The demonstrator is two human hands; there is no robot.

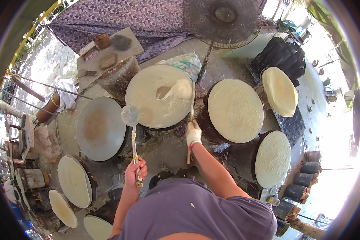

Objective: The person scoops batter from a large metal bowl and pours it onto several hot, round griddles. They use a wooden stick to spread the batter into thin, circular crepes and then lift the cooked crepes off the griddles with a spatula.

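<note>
My bare left hand [135, 172] is closed round the handle of a long ladle [130, 116]. The ladle's round bowl hangs at the lower left rim of a large round griddle [160, 125]. Pale batter [148, 84] covers most of this griddle, with a thicker heap at its right and a bare brownish patch beside it. My right hand [193, 133], in a white glove, grips a thin wooden stick [189, 155]. The stick points away from me along the griddle's right edge; whether its far end touches the batter I cannot tell.
A bare grey griddle [113, 132] stands left. Batter-covered griddles [236, 110] stand right, with another [273, 160] nearer me and several at lower left. A pale round sheet [280, 91] lies at far right. Behind are a large fan [224, 24] and a board [126, 56] holding small items.
</note>
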